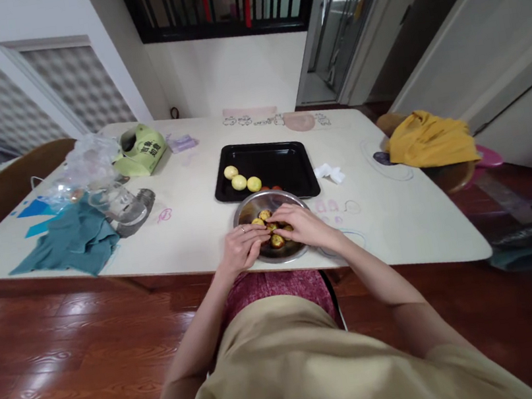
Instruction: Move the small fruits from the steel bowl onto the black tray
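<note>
A steel bowl (239,213) stands at the near edge of the table and holds several round, mottled yellow and reddish-brown fruits (277,241). Over its left side, my left hand (243,243) is closed, its fingertips on one of these fruits (271,227) in the middle. My right hand (299,223) reaches in from the right, fingers bent onto the same fruit, which is partly hidden between both hands. Just beyond the bowl lies a black tray (269,155). Three pale yellow round fruits (239,183) rest in its left part, and reddish ones (272,188) show at its near edge.
A crumpled white tissue (329,173) lies right of the tray. On the left are a teal cloth (69,239), a clear plastic container (119,205), plastic bags (94,158) and a green bag (143,151). A yellow cloth (429,138) hangs over a chair at the right.
</note>
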The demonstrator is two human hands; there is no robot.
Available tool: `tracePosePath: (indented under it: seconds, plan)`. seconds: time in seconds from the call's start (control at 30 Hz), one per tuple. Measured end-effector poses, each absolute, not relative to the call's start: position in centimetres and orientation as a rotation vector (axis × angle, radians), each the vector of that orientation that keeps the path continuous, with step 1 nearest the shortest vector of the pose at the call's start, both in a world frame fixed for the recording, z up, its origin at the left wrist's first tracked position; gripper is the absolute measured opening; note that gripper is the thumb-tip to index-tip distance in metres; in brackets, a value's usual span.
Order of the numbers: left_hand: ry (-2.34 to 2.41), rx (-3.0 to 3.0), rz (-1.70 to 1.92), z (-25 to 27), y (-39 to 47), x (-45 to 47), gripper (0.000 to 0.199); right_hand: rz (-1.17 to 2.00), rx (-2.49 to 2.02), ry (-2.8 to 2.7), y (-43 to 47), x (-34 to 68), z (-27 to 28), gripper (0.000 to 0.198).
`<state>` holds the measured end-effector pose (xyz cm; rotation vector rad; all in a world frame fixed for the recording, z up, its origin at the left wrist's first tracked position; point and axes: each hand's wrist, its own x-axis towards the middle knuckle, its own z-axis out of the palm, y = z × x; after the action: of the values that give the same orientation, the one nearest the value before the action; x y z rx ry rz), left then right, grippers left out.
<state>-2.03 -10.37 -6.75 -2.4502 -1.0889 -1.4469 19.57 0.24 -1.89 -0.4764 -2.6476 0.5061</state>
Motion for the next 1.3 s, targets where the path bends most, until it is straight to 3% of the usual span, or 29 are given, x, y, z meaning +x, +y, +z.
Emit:
tracePosePath:
  seconds: [0.23, 0.47, 1.3]
  plan:
    - [-1.1, -2.436, -1.45, -6.9, -10.3, -2.0, 0.041, 0.431, -0.623, -2.376, 4.9, 21.0, -0.2, 0.026]
    - [-1.087, -2.424, -1.468, -6.8, -10.4, -1.9, 0.041, 0.473, -0.564, -2.563, 12.0, 21.1, -2.4, 0.034]
    - [-1.121, -2.461, -1.442, -6.6, -10.5, -2.2, 0.045, 0.505, -0.754, -2.429, 13.2, 20.1, -3.6, 0.029]
